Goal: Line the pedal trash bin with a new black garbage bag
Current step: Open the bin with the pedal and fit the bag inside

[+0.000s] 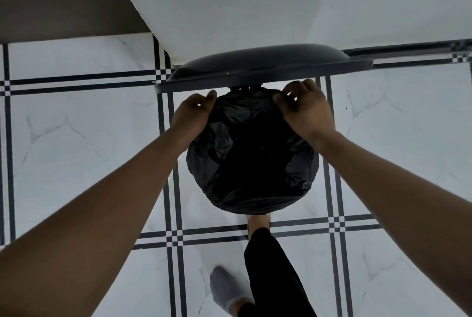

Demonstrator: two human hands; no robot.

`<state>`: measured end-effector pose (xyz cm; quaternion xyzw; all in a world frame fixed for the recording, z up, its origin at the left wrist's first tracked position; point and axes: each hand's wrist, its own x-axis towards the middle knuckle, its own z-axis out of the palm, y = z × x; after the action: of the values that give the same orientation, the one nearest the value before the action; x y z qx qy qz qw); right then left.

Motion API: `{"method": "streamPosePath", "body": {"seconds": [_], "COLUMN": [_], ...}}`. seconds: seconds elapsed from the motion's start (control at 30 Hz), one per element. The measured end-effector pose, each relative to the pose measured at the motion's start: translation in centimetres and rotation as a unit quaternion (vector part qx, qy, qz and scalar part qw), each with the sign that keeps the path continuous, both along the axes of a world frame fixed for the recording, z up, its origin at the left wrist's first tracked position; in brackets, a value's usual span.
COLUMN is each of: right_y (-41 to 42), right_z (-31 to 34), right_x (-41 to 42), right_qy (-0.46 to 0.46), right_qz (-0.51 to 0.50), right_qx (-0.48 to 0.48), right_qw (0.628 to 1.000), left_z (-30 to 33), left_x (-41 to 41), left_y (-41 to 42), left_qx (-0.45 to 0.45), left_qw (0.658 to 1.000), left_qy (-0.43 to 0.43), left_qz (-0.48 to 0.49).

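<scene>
Stretching the black garbage bag (251, 153) over the mouth of the pedal trash bin (255, 210), seen from straight above. Bin itself almost wholly hidden under the plastic; only its round outline shows. Lid (265, 66) stands raised at the far side. One foot (258, 222) sits at the near base of the bin, likely on the pedal, though the pedal is not visible.

Left hand (191, 115) curled on the bag's edge at the far left of the rim, fingers pinched closed on the film. Right hand (307, 110) at the far right, thumb and fingers also nipping a fold of plastic. Bag already looks folded over the near and side rim; the back section by the hinge appears to be what is left.

To do it well, probably: keep the foot steady so the lid stays up, draw both pinches outward and down together, keep slack even, avoid snagging film at the hinge. Thin plastic may tear if yanked.
</scene>
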<state>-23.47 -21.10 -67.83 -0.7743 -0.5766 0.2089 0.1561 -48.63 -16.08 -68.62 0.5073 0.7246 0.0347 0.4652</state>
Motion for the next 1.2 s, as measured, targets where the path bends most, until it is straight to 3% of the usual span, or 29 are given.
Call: {"method": "streamPosePath", "body": {"seconds": [0.1,0.23,0.4,0.43,0.53,0.6,0.73,0.83,0.97,1.03,1.13,1.2], "right_y": [1.1,3.1,3.6,3.5,1.4,-0.7,-2.0,-1.0,-0.2,-0.8,-4.1,-6.3], "right_z": [0.0,0.0,0.6,0.6,1.2,1.5,0.7,-0.2,0.0,0.9,3.3,3.3], "right_x": [0.4,0.8,1.1,1.2,1.3,0.6,-0.5,-0.2,0.1,-0.6,-4.6,-8.3], "right_qy": [0.104,0.302,0.339,0.316,0.125,0.022,0.122,0.180,0.159,0.070,0.029,0.041], "right_qz": [-0.054,-0.203,-0.232,-0.226,-0.190,-0.151,-0.183,-0.242,-0.231,-0.224,-0.088,0.049], "right_qx": [-0.086,-0.224,-0.238,-0.223,-0.126,-0.077,-0.123,-0.134,-0.182,-0.107,0.124,0.047], "right_qw": [0.989,0.904,0.880,0.894,0.966,0.985,0.968,0.944,0.942,0.966,0.988,0.997], "left_z": [0.0,0.0,0.3,0.3,0.4,0.8,0.3,0.0,0.2,0.5,0.6,0.8], "left_x": [-0.6,-0.9,-0.2,-0.2,-0.2,-0.5,-0.7,-0.7,-0.7,-0.4,0.1,0.7], "left_y": [-0.7,-0.6,-0.8,-0.9,-1.7,-2.7,-4.7,-5.2,-5.8,-6.5,-7.8,-9.0], "left_qx": [-0.010,-0.035,-0.047,-0.048,-0.026,-0.032,-0.049,-0.042,-0.028,0.015,0.102,0.139], "left_qw": [1.000,0.998,0.996,0.995,0.986,0.982,0.985,0.972,0.957,0.960,0.957,0.951], "left_qy": [-0.013,-0.038,-0.028,-0.021,0.017,0.078,0.042,-0.026,-0.076,-0.062,-0.003,0.044], "left_qz": [-0.008,0.035,0.067,0.082,0.164,0.168,0.163,0.231,0.280,0.274,0.273,0.273]}}
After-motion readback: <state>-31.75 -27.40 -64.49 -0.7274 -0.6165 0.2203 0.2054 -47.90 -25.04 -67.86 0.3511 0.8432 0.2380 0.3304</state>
